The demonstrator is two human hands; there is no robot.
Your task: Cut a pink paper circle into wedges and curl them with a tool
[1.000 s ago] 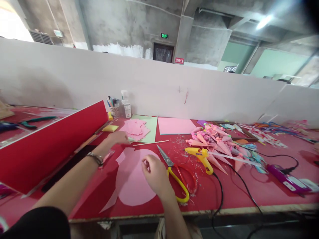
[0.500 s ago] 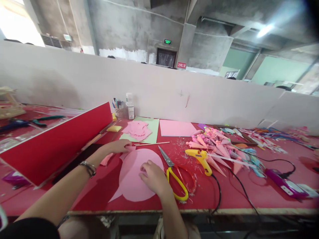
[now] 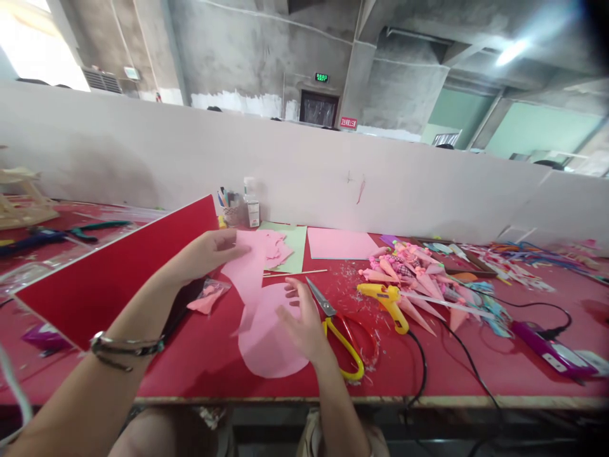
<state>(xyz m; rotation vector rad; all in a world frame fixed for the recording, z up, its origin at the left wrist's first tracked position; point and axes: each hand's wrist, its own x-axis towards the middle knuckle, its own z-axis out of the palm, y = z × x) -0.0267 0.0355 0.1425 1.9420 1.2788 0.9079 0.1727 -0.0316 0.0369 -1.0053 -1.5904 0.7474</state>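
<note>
My left hand (image 3: 209, 254) pinches the upper edge of a cut pink paper piece (image 3: 247, 273), which hangs upright over the table. Under and beside it, a rounded pink sheet (image 3: 273, 343) lies flat on the red tabletop. My right hand (image 3: 302, 320) is over the right part of that rounded sheet, its fingers apart and holding nothing. Just right of this hand lie scissors (image 3: 340, 336) with red and yellow handles, blades pointing up and left. A small clear bag with pink pieces (image 3: 208, 296) rests below my left hand.
A yellow glue gun (image 3: 387, 304) with a black cord lies right of the scissors, near a pile of pink cones (image 3: 413, 273). Pink sheets (image 3: 340, 244) lie at the back. A red board (image 3: 124, 266) stands at the left, a pen cup (image 3: 231, 209) behind it.
My left hand has risen and moved back, lifting the cut pink piece off the table. My right hand has shifted slightly right and up, its fingers more spread.
</note>
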